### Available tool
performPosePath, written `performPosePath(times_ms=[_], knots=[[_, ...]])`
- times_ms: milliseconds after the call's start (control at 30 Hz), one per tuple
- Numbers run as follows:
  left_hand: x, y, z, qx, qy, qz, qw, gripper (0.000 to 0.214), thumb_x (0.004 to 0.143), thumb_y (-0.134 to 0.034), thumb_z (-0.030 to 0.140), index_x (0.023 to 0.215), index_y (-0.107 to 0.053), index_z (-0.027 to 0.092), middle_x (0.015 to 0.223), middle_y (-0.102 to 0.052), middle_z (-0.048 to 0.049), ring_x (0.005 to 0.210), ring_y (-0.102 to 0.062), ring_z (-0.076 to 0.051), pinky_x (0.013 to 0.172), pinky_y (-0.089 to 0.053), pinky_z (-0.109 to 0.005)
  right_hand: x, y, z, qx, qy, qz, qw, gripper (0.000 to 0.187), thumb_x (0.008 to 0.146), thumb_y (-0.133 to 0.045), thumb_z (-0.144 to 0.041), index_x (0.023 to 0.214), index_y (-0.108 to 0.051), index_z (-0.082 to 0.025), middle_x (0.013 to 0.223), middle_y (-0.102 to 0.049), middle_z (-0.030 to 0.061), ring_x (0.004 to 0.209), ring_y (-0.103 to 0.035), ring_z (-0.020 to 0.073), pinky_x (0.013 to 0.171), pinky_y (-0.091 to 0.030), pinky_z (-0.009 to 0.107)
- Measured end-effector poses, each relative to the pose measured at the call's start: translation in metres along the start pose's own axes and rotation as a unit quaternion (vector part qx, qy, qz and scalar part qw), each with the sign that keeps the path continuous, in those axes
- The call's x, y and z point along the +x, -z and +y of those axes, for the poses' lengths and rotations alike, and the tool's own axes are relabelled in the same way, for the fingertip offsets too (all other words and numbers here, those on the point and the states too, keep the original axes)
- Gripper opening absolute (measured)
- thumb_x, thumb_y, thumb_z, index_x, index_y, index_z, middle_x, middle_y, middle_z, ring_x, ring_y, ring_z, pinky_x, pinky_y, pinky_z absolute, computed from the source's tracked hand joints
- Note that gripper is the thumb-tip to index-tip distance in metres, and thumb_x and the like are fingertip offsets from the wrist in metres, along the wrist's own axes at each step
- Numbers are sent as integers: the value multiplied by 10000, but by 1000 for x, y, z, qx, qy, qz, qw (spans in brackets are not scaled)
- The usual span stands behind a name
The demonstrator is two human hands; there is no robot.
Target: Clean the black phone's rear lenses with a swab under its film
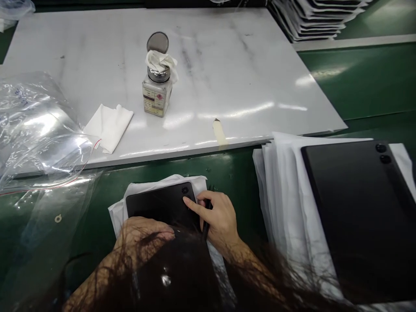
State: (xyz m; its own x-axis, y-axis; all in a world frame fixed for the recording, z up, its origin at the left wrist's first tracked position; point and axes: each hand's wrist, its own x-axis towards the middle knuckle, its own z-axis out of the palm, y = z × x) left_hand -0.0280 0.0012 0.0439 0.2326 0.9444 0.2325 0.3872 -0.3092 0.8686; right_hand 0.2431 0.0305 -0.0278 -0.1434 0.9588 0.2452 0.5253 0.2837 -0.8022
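A small black tablet (159,203) lies back up on white wrapping (143,187) on the green table, close to me. My left hand (143,236) rests on its near edge with fingers curled; hair hides part of it. My right hand (217,219) grips a thin black pen-like tool (206,225), and its forefinger stretches out to touch the tablet near the camera lens (185,190).
A white board (227,65) lies farther back with a solvent bottle (157,93) stuffed with cloth, a folded white wipe (108,125) and a tape scrap (219,131). Clear plastic bags (39,130) lie left. A larger black tablet (357,208) sits on white sheets (282,195) at right. Stacked trays (318,19) stand far right.
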Motion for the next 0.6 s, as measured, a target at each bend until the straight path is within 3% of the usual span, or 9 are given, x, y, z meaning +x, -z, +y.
performPosePath(times_ms=[133,233,367,500,600], knots=[[0,2,0,14,8,2,1000,366,1236,-797,352,935,-990,272,790,-987,0,601,-951,-215,688,-759,-156,-3,1,2,-123,105,67,985,404,1207,-752,-209,1282,-1034,-489,1008,-875,13,883,-716,234,786,-477,362],[-1,0,-2,-11,6,-13,1000,256,1190,-845,285,982,-995,275,813,-996,10,626,-959,-201,726,-756,-139,-4,7,8,-129,96,96,982,426,1212,-702,-206,1321,-1034,-449,1041,-902,31,925,-769,254,810,-572,382],[1,-5,-2,-64,-4,36,997,262,1168,-861,290,927,-961,274,766,-975,23,574,-932,-187,683,-730,-120,5,12,12,-63,98,55,992,381,1213,-722,-235,1322,-1030,-431,1082,-904,45,964,-807,269,851,-651,414],[2,-6,-6,-58,-22,14,998,272,1171,-851,279,931,-978,265,780,-983,-9,597,-953,-235,675,-761,-169,18,7,6,-94,169,19,981,504,1224,-643,-164,1392,-1015,-460,1000,-885,21,843,-771,222,766,-573,370],[1,-7,-9,-57,-30,14,998,303,1182,-850,310,912,-980,259,775,-981,-15,586,-948,-240,670,-764,-178,22,3,4,-149,191,30,970,614,1205,-598,-78,1420,-999,-490,958,-866,15,826,-756,215,767,-524,375]])
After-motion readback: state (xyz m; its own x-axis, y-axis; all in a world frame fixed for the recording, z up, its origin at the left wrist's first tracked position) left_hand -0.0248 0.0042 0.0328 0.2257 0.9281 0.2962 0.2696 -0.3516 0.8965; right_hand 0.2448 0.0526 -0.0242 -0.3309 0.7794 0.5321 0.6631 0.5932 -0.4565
